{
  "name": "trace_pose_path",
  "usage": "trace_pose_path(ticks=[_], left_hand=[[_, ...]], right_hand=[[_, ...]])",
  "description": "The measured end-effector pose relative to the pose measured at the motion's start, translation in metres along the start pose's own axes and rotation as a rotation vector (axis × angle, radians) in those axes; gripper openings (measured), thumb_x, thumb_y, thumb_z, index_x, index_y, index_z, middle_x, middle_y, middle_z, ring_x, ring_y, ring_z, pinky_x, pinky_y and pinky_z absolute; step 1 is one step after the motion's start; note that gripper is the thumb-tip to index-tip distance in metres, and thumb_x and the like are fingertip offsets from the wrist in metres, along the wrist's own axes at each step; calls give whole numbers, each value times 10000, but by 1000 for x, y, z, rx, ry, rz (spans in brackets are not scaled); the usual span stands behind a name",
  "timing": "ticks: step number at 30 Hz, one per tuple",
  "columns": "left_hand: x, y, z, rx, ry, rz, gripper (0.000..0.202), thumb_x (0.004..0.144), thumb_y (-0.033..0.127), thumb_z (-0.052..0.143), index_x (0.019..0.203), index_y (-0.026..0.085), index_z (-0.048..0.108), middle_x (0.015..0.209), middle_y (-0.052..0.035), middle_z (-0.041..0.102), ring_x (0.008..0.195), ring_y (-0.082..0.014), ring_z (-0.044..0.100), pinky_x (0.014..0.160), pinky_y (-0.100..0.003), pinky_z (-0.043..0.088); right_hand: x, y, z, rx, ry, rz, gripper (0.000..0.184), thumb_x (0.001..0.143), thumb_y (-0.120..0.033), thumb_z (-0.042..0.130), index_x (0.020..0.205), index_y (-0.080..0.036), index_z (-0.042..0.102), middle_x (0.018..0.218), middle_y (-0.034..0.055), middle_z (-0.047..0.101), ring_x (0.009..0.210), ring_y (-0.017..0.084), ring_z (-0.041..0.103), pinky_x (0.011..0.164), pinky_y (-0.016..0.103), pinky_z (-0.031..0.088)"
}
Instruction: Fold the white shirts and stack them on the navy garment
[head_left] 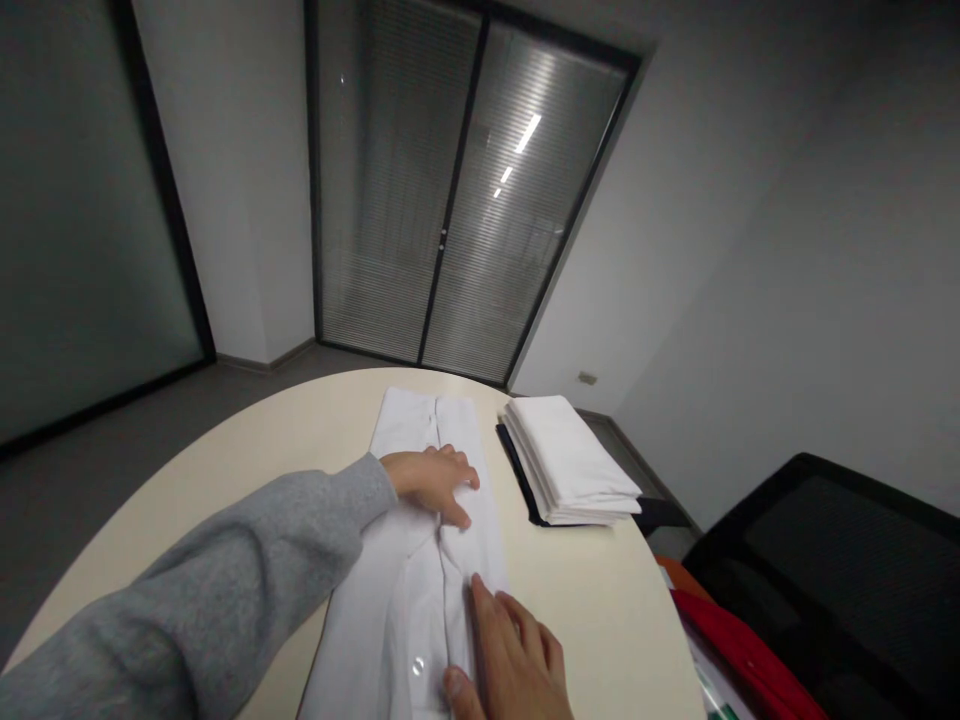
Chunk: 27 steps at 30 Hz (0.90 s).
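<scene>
A white shirt (420,560) lies lengthwise on the cream round table (247,440), folded into a long narrow strip. My left hand (433,482), in a grey sleeve, rests flat on the shirt's middle with fingers stretched out. My right hand (510,650) lies flat on the shirt's near right edge, fingers extended, thumb at the bottom of the picture. Neither hand grips the cloth.
A stack of folded white garments (570,460) sits on a dark item at the table's right edge. A black chair back (832,580) and something red (742,650) are at the lower right. Glass doors with blinds (457,200) stand beyond the table.
</scene>
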<state>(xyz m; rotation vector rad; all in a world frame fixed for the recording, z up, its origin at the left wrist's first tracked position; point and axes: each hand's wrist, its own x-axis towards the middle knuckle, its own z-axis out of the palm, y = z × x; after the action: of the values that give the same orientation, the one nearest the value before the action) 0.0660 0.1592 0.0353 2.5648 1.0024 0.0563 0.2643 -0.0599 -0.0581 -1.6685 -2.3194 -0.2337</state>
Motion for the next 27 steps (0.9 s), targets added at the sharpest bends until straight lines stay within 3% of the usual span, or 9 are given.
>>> trace_pose_path(ticks=[5, 9, 14, 17, 22, 27], left_hand=[[-5, -3, -3, 50, -93, -22, 858, 561, 636, 872, 1350, 377, 657, 1498, -99, 581, 1365, -425, 472, 1123, -593, 352], [-3, -8, -1, 51, -67, -41, 890, 514, 633, 896, 1340, 403, 659, 1510, -80, 583, 1394, -432, 452, 1145, -607, 310], [0, -12, 5, 101, -59, -59, 935, 520, 657, 892, 1378, 384, 637, 1516, -109, 579, 1405, -446, 435, 1137, -649, 286], [1, -17, 8, 48, -44, -62, 934, 507, 678, 893, 1363, 401, 645, 1554, -85, 555, 1435, -435, 421, 1163, -635, 260], [2, -21, 12, -19, -15, -81, 726, 737, 729, 732, 1382, 409, 634, 1604, -38, 505, 1550, -408, 275, 1227, -658, 105], [2, -21, 17, 14, -56, -74, 987, 631, 748, 811, 1514, 426, 510, 1697, -38, 333, 1584, -432, 157, 1218, -708, 12]], right_hand=[[0, 1, 2, 14, 9, 21, 562, 938, -620, 585, 1432, -355, 621, 1459, 10, 646, 1258, 354, 635, 975, 512, 527], [-1, -1, 4, -7, 13, 19, 585, 896, -644, 633, 1411, -365, 638, 1474, 13, 633, 1275, 364, 622, 986, 525, 518], [-1, 0, 6, -11, 18, 13, 612, 876, -654, 647, 1416, -366, 632, 1485, 19, 623, 1274, 373, 620, 985, 523, 511], [-2, 2, 9, 0, 28, 6, 623, 861, -653, 667, 1414, -367, 638, 1475, 23, 631, 1261, 379, 627, 974, 526, 516], [-1, 5, 13, -26, 17, 12, 651, 841, -685, 681, 1417, -385, 635, 1459, 16, 645, 1243, 380, 641, 955, 533, 531], [0, 3, 14, -63, 34, 0, 687, 832, -800, 616, 1371, -379, 674, 1433, 8, 664, 1186, 373, 675, 908, 521, 560]])
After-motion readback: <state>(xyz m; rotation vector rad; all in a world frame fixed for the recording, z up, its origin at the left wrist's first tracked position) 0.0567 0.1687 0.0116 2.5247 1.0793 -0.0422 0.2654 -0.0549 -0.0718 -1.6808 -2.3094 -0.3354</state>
